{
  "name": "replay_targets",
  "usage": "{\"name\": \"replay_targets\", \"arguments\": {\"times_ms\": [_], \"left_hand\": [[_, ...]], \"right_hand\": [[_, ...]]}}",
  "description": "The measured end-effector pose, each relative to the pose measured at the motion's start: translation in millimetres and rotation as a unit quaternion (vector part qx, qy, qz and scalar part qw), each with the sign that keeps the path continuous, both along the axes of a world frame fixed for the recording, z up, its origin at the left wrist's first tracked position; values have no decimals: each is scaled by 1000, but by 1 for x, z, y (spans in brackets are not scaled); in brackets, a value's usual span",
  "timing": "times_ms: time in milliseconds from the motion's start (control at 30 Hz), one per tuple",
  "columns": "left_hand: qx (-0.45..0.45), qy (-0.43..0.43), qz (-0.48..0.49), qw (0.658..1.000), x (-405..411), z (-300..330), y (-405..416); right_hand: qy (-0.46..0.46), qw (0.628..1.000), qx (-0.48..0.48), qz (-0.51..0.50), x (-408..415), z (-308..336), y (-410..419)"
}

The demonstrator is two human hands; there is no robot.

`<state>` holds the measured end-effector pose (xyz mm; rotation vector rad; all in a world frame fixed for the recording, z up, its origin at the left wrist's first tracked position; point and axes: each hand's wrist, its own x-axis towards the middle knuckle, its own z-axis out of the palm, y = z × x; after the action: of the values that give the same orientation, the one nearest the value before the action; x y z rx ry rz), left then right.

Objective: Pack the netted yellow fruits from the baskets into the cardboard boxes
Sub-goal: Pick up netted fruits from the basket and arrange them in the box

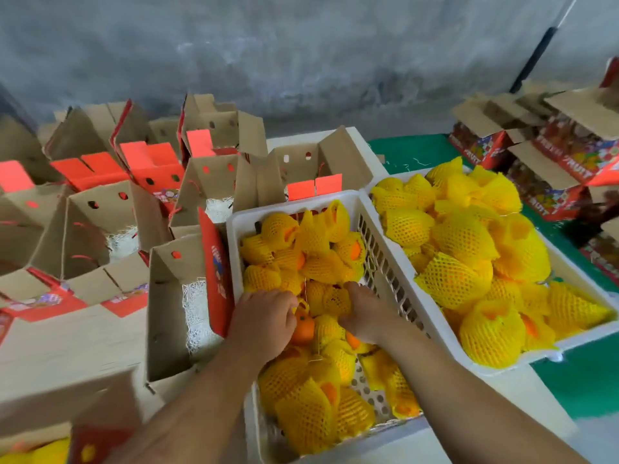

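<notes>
Left hand and right hand both reach into the near basket, fingers curled down among netted fruits; actual grasp hidden, cannot tell. Fruits heaped, axes mixed (net tails point every way). Open box just left of basket.

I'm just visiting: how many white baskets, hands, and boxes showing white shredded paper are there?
White baskets: 2
Hands: 2
Boxes showing white shredded paper: 3
Total: 7
</notes>
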<state>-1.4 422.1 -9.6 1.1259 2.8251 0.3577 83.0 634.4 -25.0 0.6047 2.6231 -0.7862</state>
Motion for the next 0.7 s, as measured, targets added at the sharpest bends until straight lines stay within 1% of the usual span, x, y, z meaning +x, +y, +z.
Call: {"name": "replay_targets", "arguments": {"times_ms": [67,100,167,233,333,433,467,500,567,633,667,700], "left_hand": [[-2,-2,4,1000,-6,3,5],[4,-12,8,1000,-9,4,7],[36,-30,25,999,-17,7,8],[66,-26,48,996,-21,7,8],[46,-10,52,998,-20,3,8],[29,-5,55,998,-21,0,8],[13,-1,55,998,-22,1,8],[-21,6,53,998,-21,1,9],[-138,25,27,990,-21,1,14],[-244,35,-5,969,-22,-1,18],[-267,34,-10,963,-24,-2,19],[-272,34,-10,962,-25,-3,19]], "right_hand": [[27,999,-3,30,-15,-10,-6],[31,998,-3,60,-22,-16,-11],[11,989,12,144,-31,-30,-23],[-11,980,50,190,-29,-49,-33],[20,980,97,170,-14,-83,-38],[44,981,108,155,-18,-97,-32],[42,982,103,155,-21,-97,-30],[40,984,91,145,-24,-97,-28],[37,991,51,118,-27,-94,-26],[39,993,21,112,-29,-89,-22],[36,993,6,112,-31,-86,-18],[32,993,-13,112,-33,-81,-14]]}}
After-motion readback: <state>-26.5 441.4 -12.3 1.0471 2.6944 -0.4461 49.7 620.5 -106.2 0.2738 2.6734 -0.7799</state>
